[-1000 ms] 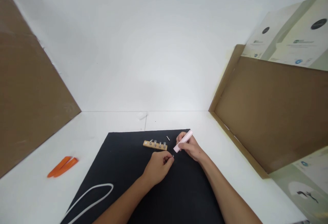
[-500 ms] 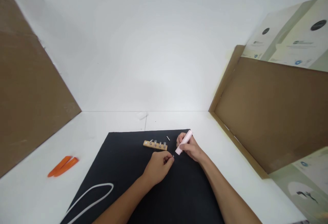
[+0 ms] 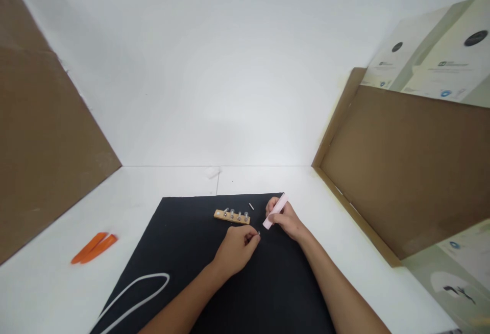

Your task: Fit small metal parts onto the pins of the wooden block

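Note:
Thumb and fingertips of my left hand (image 3: 238, 247) are closed in a pinch on a small shiny piece (image 3: 259, 232), too small to name. Wrapped round a pale pink stick (image 3: 276, 210) is my right hand (image 3: 286, 220); the stick slants, with its lower end near the left fingertips but apart from them. Just beyond my left hand lies a light wooden strip (image 3: 220, 213) with several small metal posts topped by clear or whitish parts. A short pale metal pin (image 3: 251, 206) rests right of the strip.
Beneath the hands lies a black mat (image 3: 184, 232) on a white table (image 3: 130, 196). A white cable (image 3: 141, 298) loops over its left side. Two orange pieces (image 3: 92, 247) lie farther left. Brown boards (image 3: 413, 160) stand at both sides, a white wall (image 3: 222, 79) behind.
My right hand and the pink stick have shifted very slightly up and away from my left fingertips. The left hand stays in place with its pinch.

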`<state>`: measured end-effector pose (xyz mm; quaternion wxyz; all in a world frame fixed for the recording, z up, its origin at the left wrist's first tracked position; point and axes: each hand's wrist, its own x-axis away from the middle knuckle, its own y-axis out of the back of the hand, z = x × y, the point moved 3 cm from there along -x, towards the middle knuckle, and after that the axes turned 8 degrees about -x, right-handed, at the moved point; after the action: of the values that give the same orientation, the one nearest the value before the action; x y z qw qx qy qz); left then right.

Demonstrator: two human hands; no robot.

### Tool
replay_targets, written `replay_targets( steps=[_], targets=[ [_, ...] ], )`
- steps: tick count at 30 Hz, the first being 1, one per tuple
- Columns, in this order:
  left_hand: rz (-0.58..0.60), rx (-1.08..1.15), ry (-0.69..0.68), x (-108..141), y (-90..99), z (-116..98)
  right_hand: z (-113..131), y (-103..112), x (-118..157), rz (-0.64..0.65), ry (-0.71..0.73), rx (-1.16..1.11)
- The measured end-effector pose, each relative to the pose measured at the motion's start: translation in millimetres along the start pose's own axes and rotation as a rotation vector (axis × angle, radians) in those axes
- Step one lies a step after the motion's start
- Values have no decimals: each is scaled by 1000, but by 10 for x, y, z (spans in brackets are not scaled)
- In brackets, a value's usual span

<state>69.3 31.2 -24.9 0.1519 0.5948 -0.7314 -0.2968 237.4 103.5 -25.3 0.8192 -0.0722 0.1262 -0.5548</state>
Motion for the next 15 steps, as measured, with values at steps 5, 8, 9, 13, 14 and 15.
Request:
replay_targets(
  steps=[5, 8, 9, 13, 14, 15],
  targets=[
    [-1, 9, 1, 0, -1, -10, -3, -32, 25, 67, -14, -108],
    [-3, 12, 15, 1, -5, -8, -3, -22, 12, 22, 6, -101],
    [-4, 12, 19, 2, -6, -8, -6, -12, 3, -2, 15, -82],
    [-8, 13, 18, 2, -7, -2, -25, 35, -33, -98, 38, 44],
    [-8, 12, 14, 1, -8, 0, -30, 44, -38, -109, 38, 72],
    [-7, 11, 12, 0, -8, 1, -33, 51, -40, -115, 36, 94]
  ],
)
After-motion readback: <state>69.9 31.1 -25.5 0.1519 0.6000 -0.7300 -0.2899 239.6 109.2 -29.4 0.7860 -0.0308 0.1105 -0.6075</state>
